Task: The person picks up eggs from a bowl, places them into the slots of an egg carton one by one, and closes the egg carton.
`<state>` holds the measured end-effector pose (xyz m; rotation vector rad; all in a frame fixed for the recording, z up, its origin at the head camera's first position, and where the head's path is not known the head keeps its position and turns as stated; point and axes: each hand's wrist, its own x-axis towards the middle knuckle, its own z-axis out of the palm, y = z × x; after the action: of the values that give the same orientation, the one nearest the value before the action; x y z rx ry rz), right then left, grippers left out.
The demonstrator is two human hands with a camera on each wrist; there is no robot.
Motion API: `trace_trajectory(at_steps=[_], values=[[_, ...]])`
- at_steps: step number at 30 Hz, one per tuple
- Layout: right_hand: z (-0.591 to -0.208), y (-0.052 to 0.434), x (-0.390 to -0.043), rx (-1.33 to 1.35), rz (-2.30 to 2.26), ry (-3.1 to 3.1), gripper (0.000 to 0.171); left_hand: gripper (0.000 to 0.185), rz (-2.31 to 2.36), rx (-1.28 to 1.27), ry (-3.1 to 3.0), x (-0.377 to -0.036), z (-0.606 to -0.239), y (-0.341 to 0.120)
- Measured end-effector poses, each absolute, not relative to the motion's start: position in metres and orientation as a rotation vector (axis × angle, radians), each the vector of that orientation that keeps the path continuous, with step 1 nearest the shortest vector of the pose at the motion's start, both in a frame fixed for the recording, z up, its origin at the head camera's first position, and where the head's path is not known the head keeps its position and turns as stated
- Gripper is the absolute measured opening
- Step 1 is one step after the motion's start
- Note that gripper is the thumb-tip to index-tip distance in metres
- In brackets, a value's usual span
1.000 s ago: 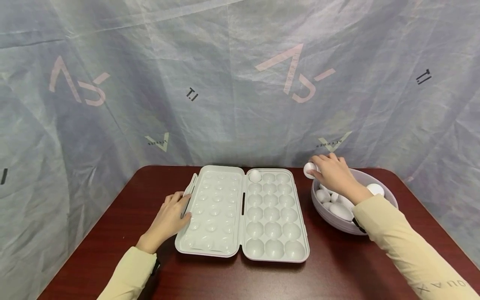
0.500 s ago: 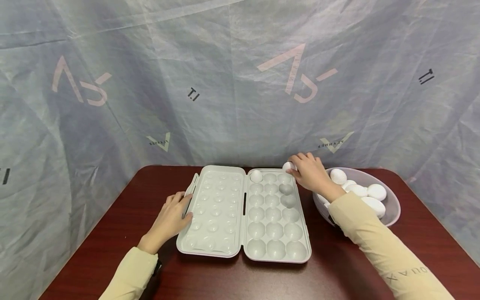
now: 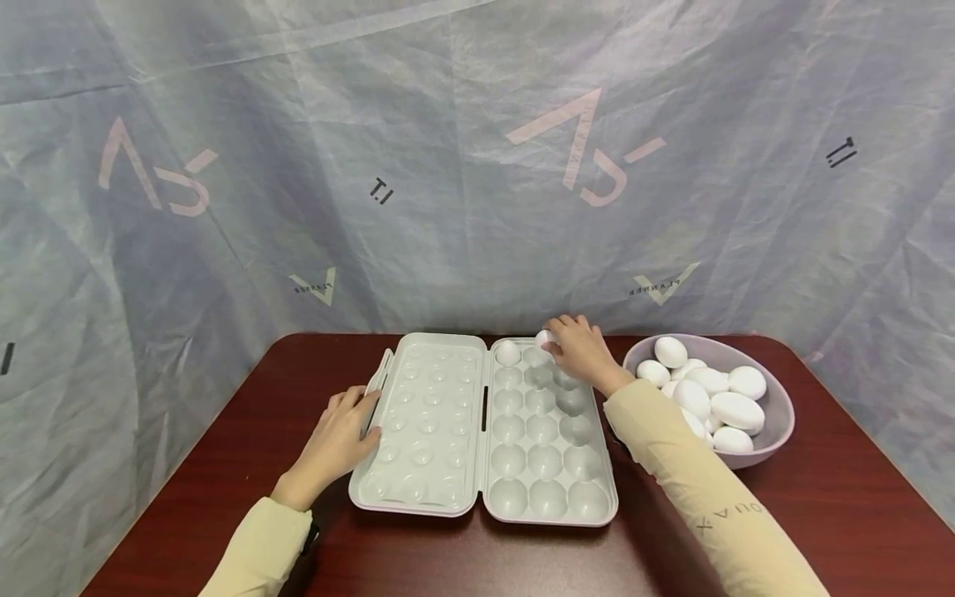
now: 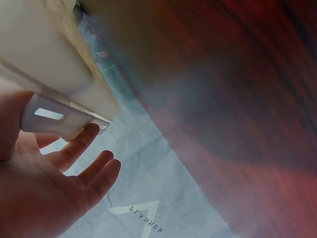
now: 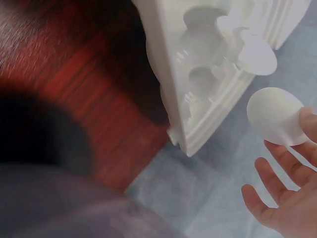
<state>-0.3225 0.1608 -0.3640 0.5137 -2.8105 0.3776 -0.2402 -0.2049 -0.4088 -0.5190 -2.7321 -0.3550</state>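
Near edge: both forearms in pale yellow sleeves (image 3: 694, 489) come in over dark red wood table (image 3: 224, 464). L hand (image 3: 337, 435) lies flat, fingers relaxed and fairly straight, resting on left rim of open egg tray (image 3: 477, 489); wrist view shows fingertips (image 4: 81, 141) against tray's latch tab (image 4: 47, 116), nothing gripped. Tray lies opened flat at table centre: lid half w/ small dimples on L, cup half on R. Cups bare except one egg (image 3: 508, 353) sitting in far-left cup. R hand (image 3: 580, 352) is over far row of cup half, fingers curled round a white egg (image 3: 545, 339), pinching it at fingertips; held egg sits just above the middle cup of far row, just beside the seated egg; contact w/ tray can't tell. R wrist view: same egg (image 5: 275, 116) held at fingertips (image 5: 307, 121), clear of tray's corner. R of tray, near but apart: grey-lilac bowl (image 3: 779, 414) w/ pile of white eggs (image 3: 709, 390). Behind table: grey-blue sheet backdrop (image 3: 448, 166) w/ pink and dark printed marks.
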Motion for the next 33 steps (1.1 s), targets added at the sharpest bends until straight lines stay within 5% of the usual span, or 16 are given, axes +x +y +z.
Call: trace_trajectory(at_steps=[33], values=[[-0.386, 0.150, -0.348, 0.570, 0.347, -2.949, 0.028, 0.048, -0.363, -0.519, -2.710, -0.241, -0.412, -0.205]])
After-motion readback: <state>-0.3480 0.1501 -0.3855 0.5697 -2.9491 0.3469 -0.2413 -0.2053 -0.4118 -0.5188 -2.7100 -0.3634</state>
